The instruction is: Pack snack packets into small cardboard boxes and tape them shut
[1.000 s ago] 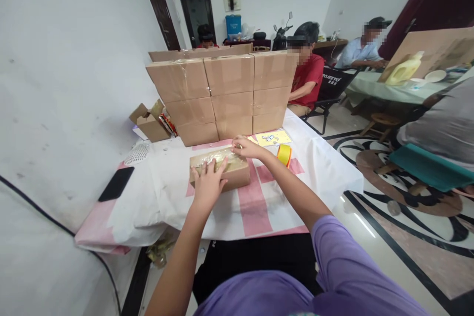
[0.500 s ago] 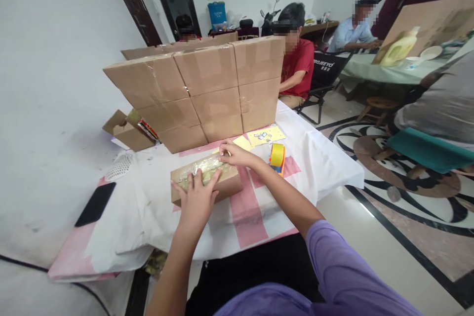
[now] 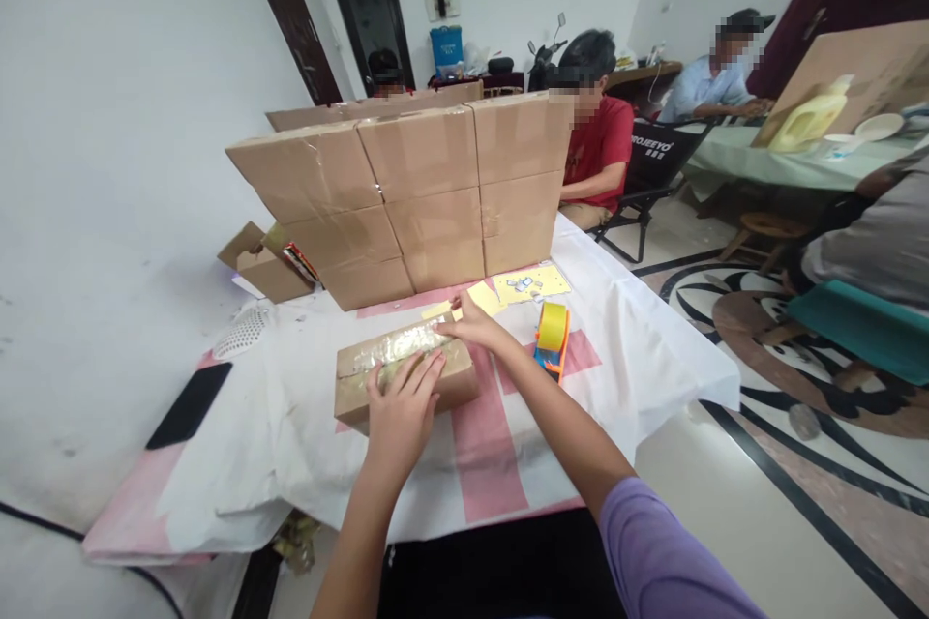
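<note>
A closed cardboard box [image 3: 446, 389] lies lengthwise before me on the cloth-covered table. Shiny clear tape [image 3: 392, 348] runs along its top seam, with glare on it. My left hand [image 3: 406, 397] rests on the top near the front edge, fingers stretched out and touching the cardboard. At the far right edge my right hand [image 3: 475, 324] grips the box, thumb on top and fingers over the back side, partly hidden. To the right of the box sits a yellow tape roll [image 3: 553, 327] in an orange and blue dispenser.
Stacked cardboard boxes [image 3: 435, 203] form a wall at the back. Yellow printed sheets [image 3: 533, 284] lie before it. A black phone-like slab [image 3: 190, 404] and a small open carton [image 3: 272, 266] are at left. A person in red [image 3: 606, 150] sits beyond the table.
My left hand has slid right along the box top. My right hand has gone from a pinch above the tape to a hold over the far edge. The view has shifted slightly.
</note>
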Demonstrator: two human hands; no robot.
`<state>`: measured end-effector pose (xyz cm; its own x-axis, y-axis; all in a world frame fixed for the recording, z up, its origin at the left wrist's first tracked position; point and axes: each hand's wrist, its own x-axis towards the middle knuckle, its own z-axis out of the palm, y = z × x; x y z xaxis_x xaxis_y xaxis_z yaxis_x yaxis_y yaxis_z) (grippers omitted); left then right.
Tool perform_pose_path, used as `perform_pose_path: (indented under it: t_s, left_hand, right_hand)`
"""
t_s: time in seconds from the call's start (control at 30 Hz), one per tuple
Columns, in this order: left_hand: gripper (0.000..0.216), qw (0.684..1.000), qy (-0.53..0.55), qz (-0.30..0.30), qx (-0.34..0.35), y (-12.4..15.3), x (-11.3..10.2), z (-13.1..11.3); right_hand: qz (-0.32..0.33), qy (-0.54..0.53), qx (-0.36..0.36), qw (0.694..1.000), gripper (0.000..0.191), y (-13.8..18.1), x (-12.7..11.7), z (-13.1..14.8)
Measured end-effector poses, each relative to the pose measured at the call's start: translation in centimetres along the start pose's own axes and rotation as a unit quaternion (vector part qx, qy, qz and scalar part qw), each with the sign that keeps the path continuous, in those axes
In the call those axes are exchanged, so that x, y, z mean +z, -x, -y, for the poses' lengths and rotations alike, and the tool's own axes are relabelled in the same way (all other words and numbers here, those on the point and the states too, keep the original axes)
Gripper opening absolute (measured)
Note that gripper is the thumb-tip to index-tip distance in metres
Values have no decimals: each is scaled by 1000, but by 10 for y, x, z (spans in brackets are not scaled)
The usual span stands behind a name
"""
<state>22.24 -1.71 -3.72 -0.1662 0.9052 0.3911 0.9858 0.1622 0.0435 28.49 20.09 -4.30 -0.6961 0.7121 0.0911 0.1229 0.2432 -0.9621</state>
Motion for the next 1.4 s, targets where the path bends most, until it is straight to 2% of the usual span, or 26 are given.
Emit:
perform_pose_path:
  t_s: [0.13, 0.47, 0.67, 0.8, 0.93, 1.1, 1.2, 1.27, 1.33, 1.4]
  left_hand:
    - [53, 999, -16, -25, 20, -1, 3, 1]
    - [41, 989, -1, -134, 67, -3, 2, 0]
    - [44, 983, 5, -155, 94, 8, 9, 3]
    - [55, 985, 0, -158, 71, 14, 18, -1]
    - [56, 982, 6, -187, 25, 23, 30, -12]
    - [55, 965, 2, -260, -39, 38, 47, -19]
    - [57, 963, 10, -268, -38, 47, 51, -18]
    - [59, 964, 18, -263, -24, 53, 52, -14]
    - [60, 964, 11, -265, -8, 58, 53, -9]
    - [60, 961, -8, -275, 10, 61, 55, -4]
  right_hand:
    - [39, -82, 28, 995, 22, 1, 8, -1]
    - [-50, -115, 25, 992, 29, 0, 23, -8]
    - [-81, -139, 36, 986, 31, 0, 28, -13]
    - [-106, -186, 2, 977, 39, 23, 37, -24]
    - [-120, -206, -33, 971, 44, 65, 47, -44]
    - [-126, -139, -62, 980, 43, 107, 52, -68]
    - [-135, -60, -54, 988, 38, 115, 40, -71]
    - [-134, -40, -43, 989, 32, 116, 18, -70]
    - [-130, -39, -57, 989, 22, 113, -19, -64]
    - [-142, -20, -100, 985, 18, 105, -68, -58]
